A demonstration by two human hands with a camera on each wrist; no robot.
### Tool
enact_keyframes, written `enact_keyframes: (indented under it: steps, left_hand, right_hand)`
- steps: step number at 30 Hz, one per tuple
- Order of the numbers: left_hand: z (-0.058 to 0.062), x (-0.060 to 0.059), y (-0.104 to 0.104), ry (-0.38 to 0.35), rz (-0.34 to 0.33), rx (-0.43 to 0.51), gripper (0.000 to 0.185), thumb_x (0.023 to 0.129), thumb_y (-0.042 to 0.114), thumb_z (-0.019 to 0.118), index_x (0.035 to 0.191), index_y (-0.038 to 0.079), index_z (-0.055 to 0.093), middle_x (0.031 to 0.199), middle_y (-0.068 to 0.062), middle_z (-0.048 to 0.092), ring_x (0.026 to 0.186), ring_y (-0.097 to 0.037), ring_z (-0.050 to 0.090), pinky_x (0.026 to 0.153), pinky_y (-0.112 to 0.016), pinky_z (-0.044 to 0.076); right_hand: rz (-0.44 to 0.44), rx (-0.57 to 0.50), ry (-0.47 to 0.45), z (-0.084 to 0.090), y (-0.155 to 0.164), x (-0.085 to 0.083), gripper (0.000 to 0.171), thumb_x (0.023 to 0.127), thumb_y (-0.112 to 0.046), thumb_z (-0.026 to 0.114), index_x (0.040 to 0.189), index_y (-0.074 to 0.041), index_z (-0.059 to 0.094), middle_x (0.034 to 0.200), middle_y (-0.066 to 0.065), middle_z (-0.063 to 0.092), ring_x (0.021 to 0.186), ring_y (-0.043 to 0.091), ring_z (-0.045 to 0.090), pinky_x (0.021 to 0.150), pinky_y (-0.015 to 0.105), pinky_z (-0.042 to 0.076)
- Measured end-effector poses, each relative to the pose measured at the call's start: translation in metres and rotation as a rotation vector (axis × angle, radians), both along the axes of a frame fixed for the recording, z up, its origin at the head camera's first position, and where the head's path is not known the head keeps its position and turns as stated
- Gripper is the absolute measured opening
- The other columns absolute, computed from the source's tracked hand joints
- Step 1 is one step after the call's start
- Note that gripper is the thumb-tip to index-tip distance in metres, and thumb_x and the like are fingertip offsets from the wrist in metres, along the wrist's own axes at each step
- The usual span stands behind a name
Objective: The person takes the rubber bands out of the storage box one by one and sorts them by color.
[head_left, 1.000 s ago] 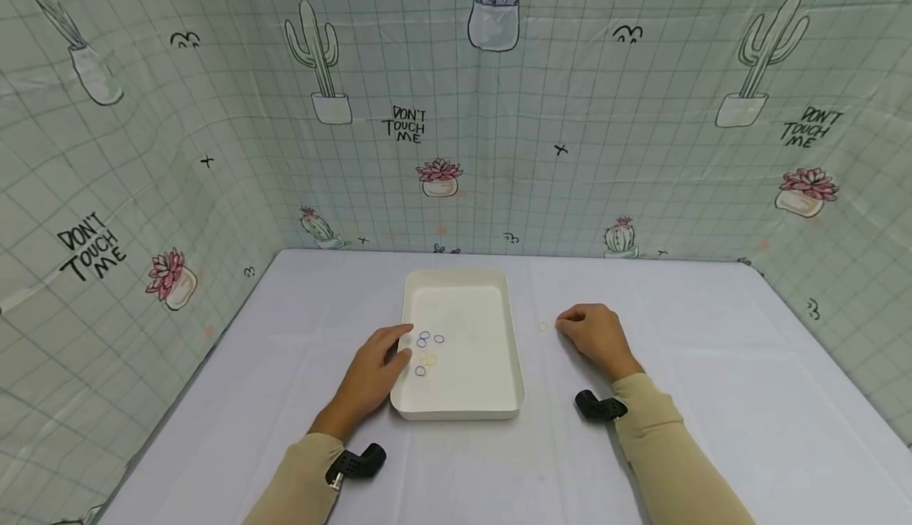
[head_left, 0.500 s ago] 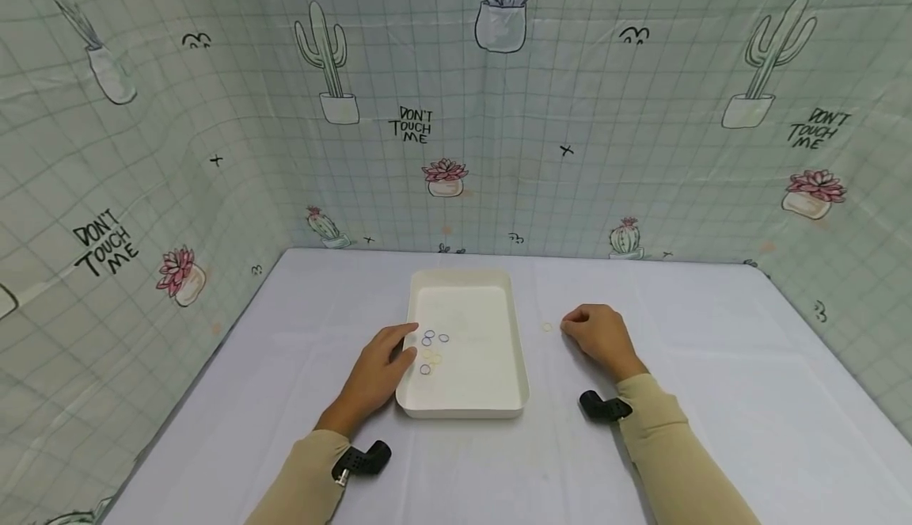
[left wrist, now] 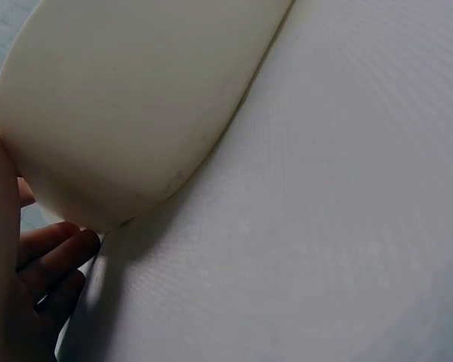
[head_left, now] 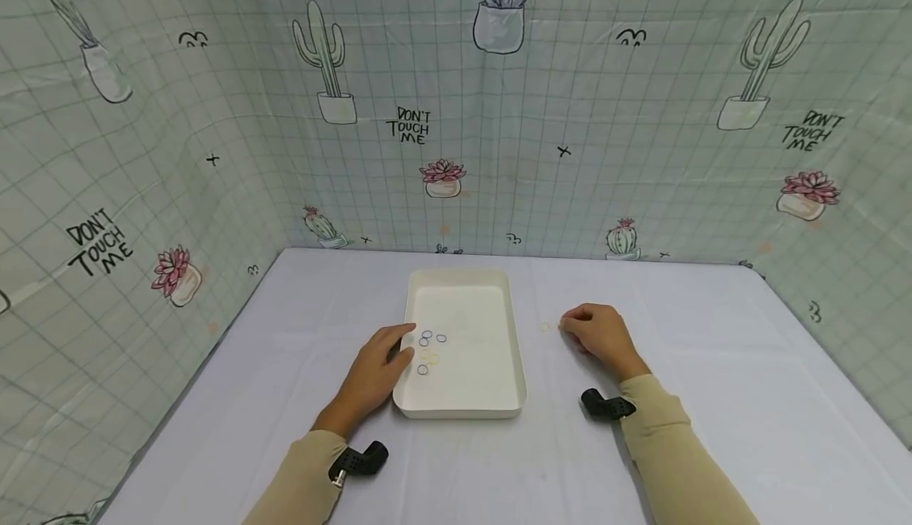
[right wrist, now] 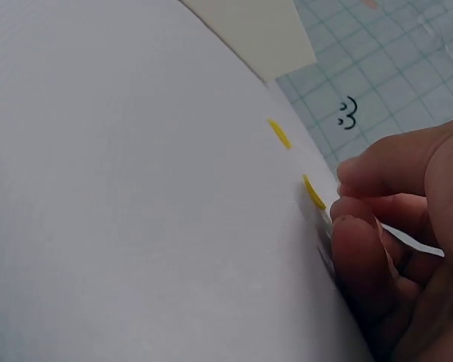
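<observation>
A white table [head_left: 712, 398] is seen, walled on three sides by a cactus-printed cloth backdrop [head_left: 178, 153]. At its middle a cream tray [head_left: 499, 303] is set lengthwise, with wide bare cloth left on either side and in front of it, and a narrower strip between its far rim and the backdrop. Inside the tray, near its left wall, several small rubber bands [head_left: 430, 348], blue and yellow, are gathered.

The left hand [head_left: 374, 376] is laid against the tray's left wall, fingers relaxed and nothing gripped; in the left wrist view the fingers [left wrist: 53, 260] are seen beside the tray's rounded corner. The right hand [head_left: 598, 336] rests on the table well right of the tray, its fingers curled, with the fingertips [right wrist: 355, 226] bunched just beside a yellow band [right wrist: 314, 193]; whether the band is pinched cannot be told. A second yellow band [right wrist: 279, 133] lies between it and the tray.

Since a second ago, little has been changed: both hands have been kept where they were, and only the view has shifted slightly.
</observation>
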State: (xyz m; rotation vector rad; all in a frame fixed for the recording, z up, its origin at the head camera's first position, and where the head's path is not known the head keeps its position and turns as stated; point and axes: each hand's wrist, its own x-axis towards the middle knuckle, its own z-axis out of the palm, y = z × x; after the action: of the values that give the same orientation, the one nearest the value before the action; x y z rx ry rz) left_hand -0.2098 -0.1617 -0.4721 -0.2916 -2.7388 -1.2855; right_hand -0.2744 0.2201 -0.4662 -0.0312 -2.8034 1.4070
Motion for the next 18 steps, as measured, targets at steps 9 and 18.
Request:
enact_keyframes:
  steps: [9, 18]
  left_hand:
    - [0.001, 0.002, -0.001, -0.001, -0.005, 0.000, 0.044, 0.101, 0.025, 0.057, 0.145, 0.017, 0.055, 0.146, -0.008, 0.050, 0.141, -0.029, 0.040, 0.115, -0.052, 0.030]
    - [0.002, 0.002, 0.000, -0.004, -0.002, -0.007, 0.045, 0.101, 0.025, 0.057, 0.145, 0.017, 0.054, 0.146, -0.009, 0.050, 0.141, -0.029, 0.041, 0.115, -0.052, 0.030]
  right_hand:
    - [0.002, -0.262, -0.043, -0.003, 0.009, 0.000, 0.032, 0.098, -0.024, 0.066, 0.117, 0.002, 0.067, 0.083, 0.008, 0.063, 0.068, 0.017, 0.059, 0.062, 0.028, 0.055]
    - [-0.012, -0.283, -0.057, -0.004, 0.013, -0.003, 0.037, 0.098, -0.027, 0.066, 0.121, 0.001, 0.065, 0.086, 0.010, 0.064, 0.071, 0.017, 0.060, 0.064, 0.028, 0.056]
